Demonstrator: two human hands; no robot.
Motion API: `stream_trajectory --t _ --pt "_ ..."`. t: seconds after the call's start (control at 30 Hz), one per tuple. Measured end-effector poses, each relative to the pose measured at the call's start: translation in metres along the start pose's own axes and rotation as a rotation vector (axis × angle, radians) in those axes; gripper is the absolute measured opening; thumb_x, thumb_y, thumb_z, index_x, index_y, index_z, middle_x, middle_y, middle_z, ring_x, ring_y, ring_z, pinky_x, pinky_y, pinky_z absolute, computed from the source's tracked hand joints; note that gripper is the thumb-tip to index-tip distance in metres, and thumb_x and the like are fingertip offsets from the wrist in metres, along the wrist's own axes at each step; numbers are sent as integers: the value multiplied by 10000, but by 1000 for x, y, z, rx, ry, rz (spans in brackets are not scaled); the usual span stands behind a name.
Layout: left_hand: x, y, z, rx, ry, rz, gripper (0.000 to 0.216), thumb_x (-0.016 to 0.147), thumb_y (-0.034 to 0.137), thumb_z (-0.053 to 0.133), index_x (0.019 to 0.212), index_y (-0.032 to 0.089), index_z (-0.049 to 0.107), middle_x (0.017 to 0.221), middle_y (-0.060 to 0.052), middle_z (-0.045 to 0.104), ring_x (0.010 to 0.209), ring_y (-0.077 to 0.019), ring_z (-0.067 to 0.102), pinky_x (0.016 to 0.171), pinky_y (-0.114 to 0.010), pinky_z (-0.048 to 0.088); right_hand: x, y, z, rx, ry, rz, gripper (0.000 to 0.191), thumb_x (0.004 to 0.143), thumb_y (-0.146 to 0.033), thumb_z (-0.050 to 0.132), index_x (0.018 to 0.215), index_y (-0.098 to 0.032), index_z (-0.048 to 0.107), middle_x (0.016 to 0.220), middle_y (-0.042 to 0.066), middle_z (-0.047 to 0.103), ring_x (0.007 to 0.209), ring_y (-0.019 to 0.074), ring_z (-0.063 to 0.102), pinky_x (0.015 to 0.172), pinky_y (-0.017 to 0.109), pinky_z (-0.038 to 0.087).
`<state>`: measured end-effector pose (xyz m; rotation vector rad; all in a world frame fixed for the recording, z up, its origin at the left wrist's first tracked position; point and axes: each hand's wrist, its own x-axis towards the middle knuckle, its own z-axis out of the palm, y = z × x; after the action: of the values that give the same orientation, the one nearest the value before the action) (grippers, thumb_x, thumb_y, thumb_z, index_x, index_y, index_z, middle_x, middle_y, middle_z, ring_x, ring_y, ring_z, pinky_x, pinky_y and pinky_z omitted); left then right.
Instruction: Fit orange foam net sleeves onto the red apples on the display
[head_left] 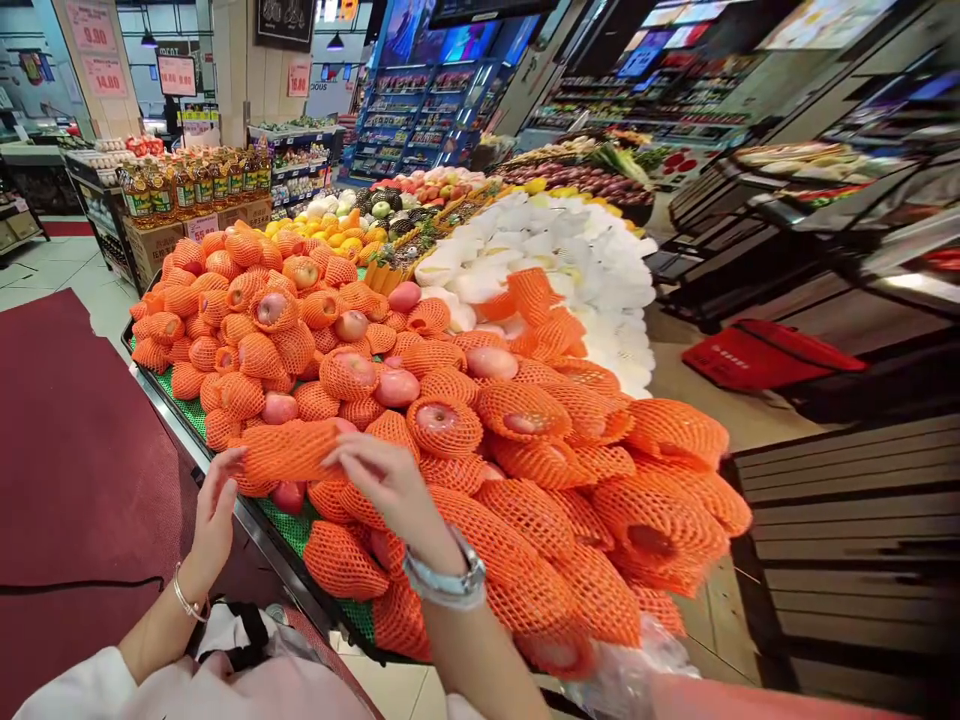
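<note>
An orange foam fruit net (289, 450) is stretched out lengthwise between my two hands, above the front of an apple pile. My left hand (216, 508) has its fingertips on the net's left end, thumb and fingers curled toward it. At the other end, the fingers of my right hand (386, 480) close on the net; a bit of pink fruit shows just above them. Below the net lies a bare red apple (288, 496). Around it, many apples sit in orange nets, such as a netted apple (446, 425) to the right of my right hand.
Loose empty nets (536, 310) lie on top of the pile, beside white-wrapped fruit (555, 240). The display's metal edge (262, 570) runs along my side. Bottled oil (195, 185) stands at the back left. A red bag (769, 353) is by the crates on the right.
</note>
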<state>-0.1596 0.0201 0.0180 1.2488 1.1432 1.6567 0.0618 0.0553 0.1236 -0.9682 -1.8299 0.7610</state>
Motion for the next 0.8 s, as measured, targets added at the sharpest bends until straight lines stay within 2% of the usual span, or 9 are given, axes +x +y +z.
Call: stream_trajectory --t 0.07,0.13,0.23,0.3,0.37,0.47,0.6,0.67,0.8 --pt "6 -2 -1 -67 5 -129 365 918 454 569 1187 209 596 1133 -85 663 1071 -200 625 941 -338 488 -23 10 17 57 63 41 246 913 -281 524 757 -224 706 840 39 715 829 188 660 775 302 495" --pt "11 -3 -5 -37 14 -157 400 856 430 663 1181 213 576 1033 -62 671 980 -187 645 871 -322 509 -42 22 30 123 100 92 252 916 -299 529 745 -229 701 828 38 700 805 184 647 765 297 488" --pt "17 -1 -12 227 8 61 248 798 325 738 995 205 647 919 -37 665 888 -178 639 833 -318 509 -61 38 48 266 117 171 243 912 -347 538 771 -236 702 820 40 675 799 188 618 781 304 482" --pt "17 2 -16 372 -71 262 77 831 265 698 879 207 681 867 -30 667 837 -167 634 807 -308 513 -69 46 59 468 199 260 206 883 -397 558 801 -244 669 801 28 635 780 186 594 762 301 491" --pt "14 3 -17 386 -167 350 51 860 227 651 868 213 699 837 -26 674 779 -153 635 741 -279 521 -73 52 69 690 307 391 174 834 -425 597 815 -252 608 750 1 570 700 164 554 682 270 493" --pt "8 -3 -18 231 -182 204 147 866 252 643 998 215 693 941 -48 706 825 -161 668 715 -260 530 -73 56 78 827 310 557 172 779 -398 646 854 -252 596 727 -10 552 613 135 507 559 218 446" --pt "4 -15 -23 -19 -189 -114 498 876 363 625 1353 251 533 1071 -81 725 906 -178 685 705 -254 538 -72 59 82 746 154 514 134 722 -266 644 844 -223 678 744 13 646 691 173 580 646 270 491" --pt "5 -15 -27 -26 -266 -202 669 870 394 636 1479 271 390 1123 -97 724 784 -146 670 651 -240 528 -73 60 82 634 59 461 99 738 -245 604 755 -211 695 688 7 653 708 194 595 726 325 514" --pt "5 -6 -29 -25 -441 -320 925 805 387 729 1554 353 188 1309 -142 640 562 -65 560 521 -213 492 -78 62 83 380 -76 382 223 783 -231 525 611 -204 664 652 -3 656 663 184 578 701 331 513"
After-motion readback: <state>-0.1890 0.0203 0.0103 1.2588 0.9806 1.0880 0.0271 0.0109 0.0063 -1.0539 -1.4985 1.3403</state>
